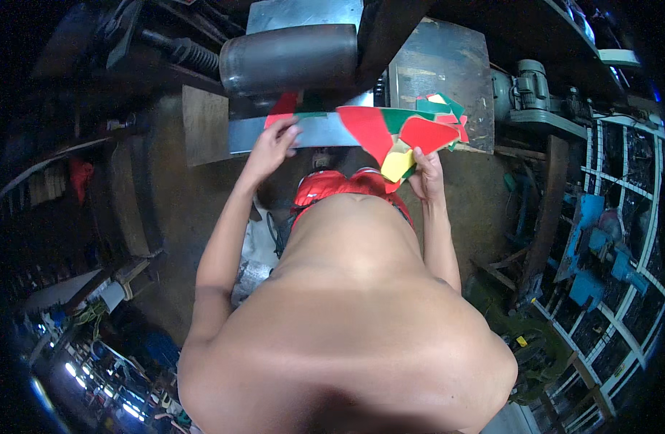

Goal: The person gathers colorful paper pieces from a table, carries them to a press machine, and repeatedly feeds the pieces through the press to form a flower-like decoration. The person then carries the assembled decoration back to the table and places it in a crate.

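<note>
My left hand point(272, 150) is at the metal feed plate point(246, 136), its fingers half curled and the thumb apart from them. Its fingertips touch or lie just over a red flat piece point(280, 108), which reaches up toward the large dark roller point(289, 61). Whether the fingers press on that piece is hard to see. Gripped in my right hand point(429, 176) is a loose bundle of flat sheet pieces point(426, 134), red, green and yellow. The bundle fans out over the plate's right end, and my thumb lies on its near edge.
A worn board point(441, 61) stands right of the roller, and a wooden panel point(205, 124) on its left. A big spring point(175, 49) sits at the upper left. Farther right are a grey motor point(533, 81) and a white metal grid point(622, 181). Brown floor point(170, 217) surrounds me.
</note>
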A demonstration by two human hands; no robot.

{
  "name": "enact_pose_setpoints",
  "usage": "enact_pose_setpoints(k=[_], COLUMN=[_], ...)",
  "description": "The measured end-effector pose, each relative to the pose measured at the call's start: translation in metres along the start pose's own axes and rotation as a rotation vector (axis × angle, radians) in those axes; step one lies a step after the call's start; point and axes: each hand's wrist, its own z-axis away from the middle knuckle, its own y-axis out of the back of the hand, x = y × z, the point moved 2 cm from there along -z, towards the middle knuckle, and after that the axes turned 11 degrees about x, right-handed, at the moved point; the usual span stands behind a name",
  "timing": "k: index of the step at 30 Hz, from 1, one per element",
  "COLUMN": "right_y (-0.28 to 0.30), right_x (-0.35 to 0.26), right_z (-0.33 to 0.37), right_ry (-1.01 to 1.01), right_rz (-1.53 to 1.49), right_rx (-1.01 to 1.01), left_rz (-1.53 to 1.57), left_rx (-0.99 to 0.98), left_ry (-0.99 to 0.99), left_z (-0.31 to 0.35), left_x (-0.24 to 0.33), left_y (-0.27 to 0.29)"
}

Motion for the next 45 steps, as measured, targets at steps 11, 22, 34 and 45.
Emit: enact_pose_setpoints(k=[11,22,34,45], right_y=[-0.012,0.032,0.029,0.031], right_x=[0.003,0.001,0.016,0.03], right_z=[-0.007,-0.004,-0.001,-0.001], right_ry=[-0.117,0.01,-0.01,-0.141], right_rz=[0.217,0.05,0.106,0.166], right_rx=[0.115,0.229,0.267,0.322], left_rz=[0.436,0.277,0.452,0.431], left_rx=[-0.002,-0.022,-0.081,-0.1], left_ry=[0.077,0.52,0.665,0.606], left_z=[0.032,0.062,0.039,-0.054], left_x=[-0.006,-0.139,-0.147,-0.123], left_y=[0.034,0.026,-0.002,-0.056])
